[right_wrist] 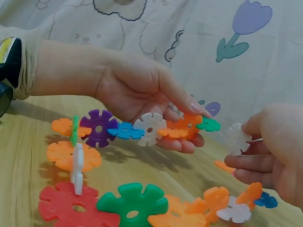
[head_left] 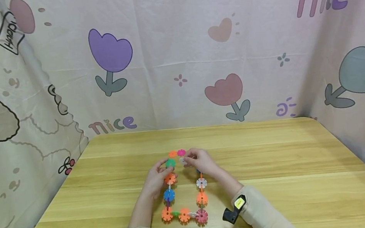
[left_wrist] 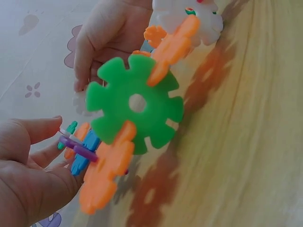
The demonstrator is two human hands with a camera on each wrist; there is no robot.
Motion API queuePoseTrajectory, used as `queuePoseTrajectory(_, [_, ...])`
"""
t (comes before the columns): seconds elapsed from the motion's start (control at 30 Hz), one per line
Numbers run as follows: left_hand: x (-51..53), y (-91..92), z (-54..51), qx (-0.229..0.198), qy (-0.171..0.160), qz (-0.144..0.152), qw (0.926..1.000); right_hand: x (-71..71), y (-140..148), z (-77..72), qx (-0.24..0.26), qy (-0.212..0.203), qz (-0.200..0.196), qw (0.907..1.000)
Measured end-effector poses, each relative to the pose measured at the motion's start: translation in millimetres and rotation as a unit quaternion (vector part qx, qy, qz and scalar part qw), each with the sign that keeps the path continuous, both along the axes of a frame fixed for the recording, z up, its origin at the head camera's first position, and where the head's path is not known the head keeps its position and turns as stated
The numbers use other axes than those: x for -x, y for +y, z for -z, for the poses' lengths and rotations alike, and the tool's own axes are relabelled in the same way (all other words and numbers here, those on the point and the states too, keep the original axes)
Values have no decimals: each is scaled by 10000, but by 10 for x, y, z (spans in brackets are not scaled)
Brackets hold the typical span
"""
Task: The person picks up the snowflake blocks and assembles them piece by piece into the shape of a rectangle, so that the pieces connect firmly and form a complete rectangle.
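Observation:
Notched plastic snowflake discs are slotted together into a chain that bends round three sides of a rectangle on the table. My left hand (head_left: 155,180) grips the far end of its left side, thumb and fingers around an orange disc (head_left: 170,179) beside a green disc (head_left: 170,163). Between thumb and fingertips my right hand (head_left: 203,161) pinches a white disc (right_wrist: 235,138). A small gap parts the white disc from the green disc (right_wrist: 208,124) in the right wrist view. A large green disc (left_wrist: 136,105) of the chain fills the left wrist view's middle.
An orange disc (head_left: 172,154) and a pink disc (head_left: 181,152) lie just beyond the hands; whether they are joined cannot be told. The wooden table (head_left: 282,178) meets a patterned cloth (head_left: 174,103) at the back. Each wrist wears a small black camera (head_left: 231,215).

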State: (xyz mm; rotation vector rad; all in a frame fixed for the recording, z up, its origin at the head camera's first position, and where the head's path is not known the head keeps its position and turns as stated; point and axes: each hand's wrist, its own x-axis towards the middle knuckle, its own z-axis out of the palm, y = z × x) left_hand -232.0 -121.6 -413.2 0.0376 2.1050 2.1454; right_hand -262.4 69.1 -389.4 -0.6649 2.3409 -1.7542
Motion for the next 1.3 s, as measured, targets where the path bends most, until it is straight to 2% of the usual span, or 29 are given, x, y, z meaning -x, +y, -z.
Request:
queuePoseTrajectory(0.2, [6,6,3,-78,22,55,10000,102,-28,158,-103,-20,-183,9998])
queuePoseTrajectory(0.43, [1,9,-13,-101,-34,9,9999,96,-54,149,-108,-38,-187,9998])
queuePoseTrajectory(0.67, [-7,9,-18,89,16,-83,9999,63,-68,141,19,-24,-261,9997])
queuePoseTrajectory(0.87, [-16,7,-16,-13,-20,-54,10000,76,-67,186,84,-115,-272,9995])
queuePoseTrajectory(1.03, [-18,9,-29,-72,-54,-77,9999,76,-73,193,6,-23,-304,9995])
queuePoseTrajectory(1.3, [-31,7,-42,65,-81,20,9999,95,-86,215,55,-147,-350,9993])
